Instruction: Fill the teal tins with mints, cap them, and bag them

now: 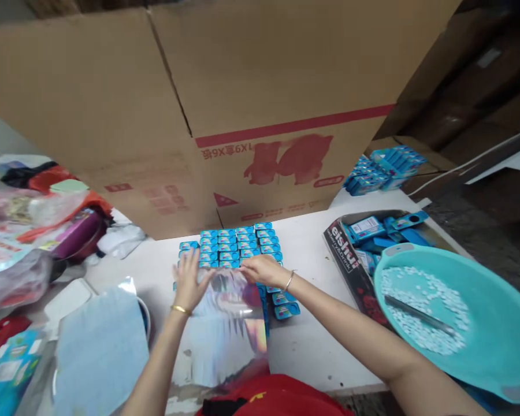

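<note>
A sheet of shiny clear plastic film lies on the white table in front of me, its near end reaching my red clothing. My left hand rests at the film's far left corner, fingers spread and pointing forward. With bent fingers, my right hand pinches the film's far right edge. Rows of small blue packs stand just beyond both hands, and several more show under and beside the right wrist. The film and hands cover part of these rows.
A large cardboard carton stands behind the packs. At right are a teal basin with white pellets and a dark stick, and a black box of blue packs. A light blue sheet and plastic bags lie left.
</note>
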